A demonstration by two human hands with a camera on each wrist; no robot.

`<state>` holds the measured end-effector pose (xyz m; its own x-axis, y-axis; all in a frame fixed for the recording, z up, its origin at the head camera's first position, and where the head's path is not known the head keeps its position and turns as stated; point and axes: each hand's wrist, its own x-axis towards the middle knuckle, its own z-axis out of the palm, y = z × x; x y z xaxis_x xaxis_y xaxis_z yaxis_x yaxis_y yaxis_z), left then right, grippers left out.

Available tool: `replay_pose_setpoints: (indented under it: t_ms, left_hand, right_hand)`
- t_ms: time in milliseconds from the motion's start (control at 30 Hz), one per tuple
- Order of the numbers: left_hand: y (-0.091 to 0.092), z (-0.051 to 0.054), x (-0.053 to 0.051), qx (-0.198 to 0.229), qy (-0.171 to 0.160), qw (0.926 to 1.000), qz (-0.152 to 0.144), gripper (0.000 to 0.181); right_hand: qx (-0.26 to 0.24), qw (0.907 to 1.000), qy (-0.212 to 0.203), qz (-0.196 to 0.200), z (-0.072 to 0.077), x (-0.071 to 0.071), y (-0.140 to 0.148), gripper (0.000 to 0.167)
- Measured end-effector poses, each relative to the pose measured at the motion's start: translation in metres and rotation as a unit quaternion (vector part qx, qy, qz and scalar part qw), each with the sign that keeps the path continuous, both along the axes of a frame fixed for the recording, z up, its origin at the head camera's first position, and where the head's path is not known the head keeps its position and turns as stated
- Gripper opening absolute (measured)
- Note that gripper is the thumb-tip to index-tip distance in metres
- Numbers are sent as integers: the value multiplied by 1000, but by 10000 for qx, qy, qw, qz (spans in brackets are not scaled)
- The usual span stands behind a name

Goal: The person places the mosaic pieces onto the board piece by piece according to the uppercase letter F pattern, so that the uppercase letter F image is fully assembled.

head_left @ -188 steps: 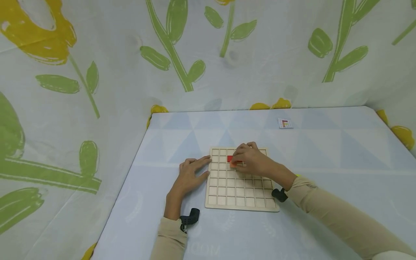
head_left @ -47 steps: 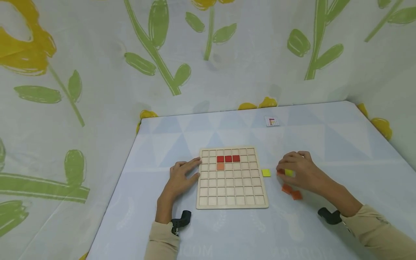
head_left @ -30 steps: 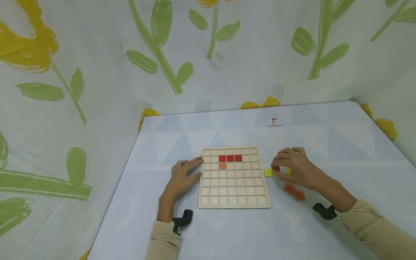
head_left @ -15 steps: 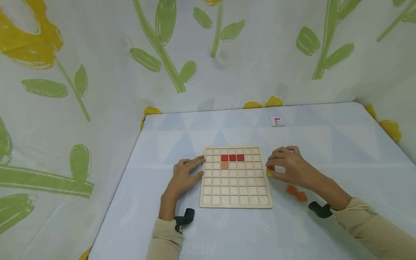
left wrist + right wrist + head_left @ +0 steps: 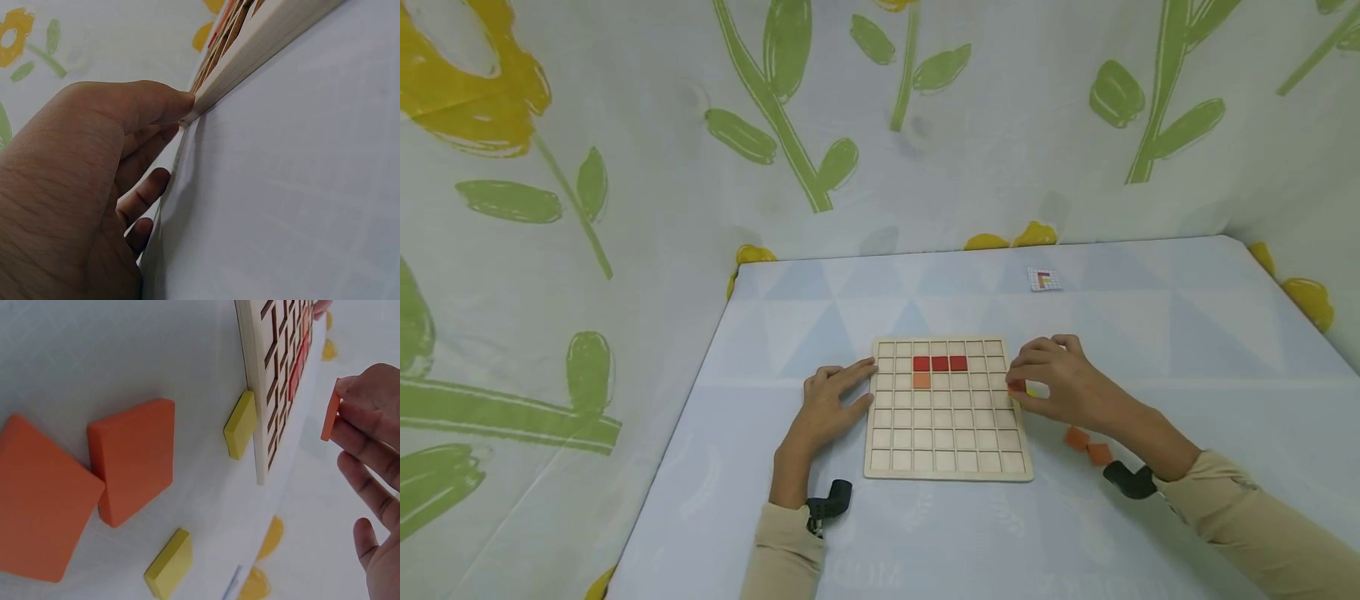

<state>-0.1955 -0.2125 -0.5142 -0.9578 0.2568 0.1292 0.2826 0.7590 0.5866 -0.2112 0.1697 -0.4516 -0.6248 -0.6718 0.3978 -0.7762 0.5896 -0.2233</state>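
Note:
In the head view a wooden grid board (image 5: 943,437) lies on the table. Three red square tiles (image 5: 940,363) sit in a row on it, with one orange tile (image 5: 922,381) under the left one. My left hand (image 5: 829,404) touches the board's left edge, fingers and thumb extended. Just over the right edge, my right hand (image 5: 1063,383) pinches another orange square tile (image 5: 330,412) between thumb and fingers, above the surface. In the right wrist view a yellow tile (image 5: 240,426) lies against the board's edge, and a second yellow tile (image 5: 170,564) farther off.
Two loose orange tiles (image 5: 1077,438) lie right of the board, touching each other. A small card (image 5: 1044,279) with a coloured grid pattern lies toward the table's back. Flower-printed cloth (image 5: 1000,167) stands behind the table.
My right hand earlier set an orange tile under the red row and let it go. It then took another orange tile at the right and moved left to the board. The left hand stays.

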Motion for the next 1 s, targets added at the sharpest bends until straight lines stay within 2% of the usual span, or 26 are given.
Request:
replay_pose_setpoints:
  t_ms: [233,500,733,1000]
  left_hand:
    - [-1,0,-1,62,-107,9999,36,47]
    - [0,0,1,123,-46,9999,30,48]
    - [0,1,0,91,-146,9999,9,49]
    - [-1,1,0,74,-98,9999,-21,49]
  right_hand:
    - [-32,10000,-61,60,-1,0,-9,21]
    - [-150,9991,217,341,-3,-4,-17,21]
    - [-183,9990,5,415,-3,-5,-23,21]
    - [-232,9983,13,540,-4,-6,-34,18]
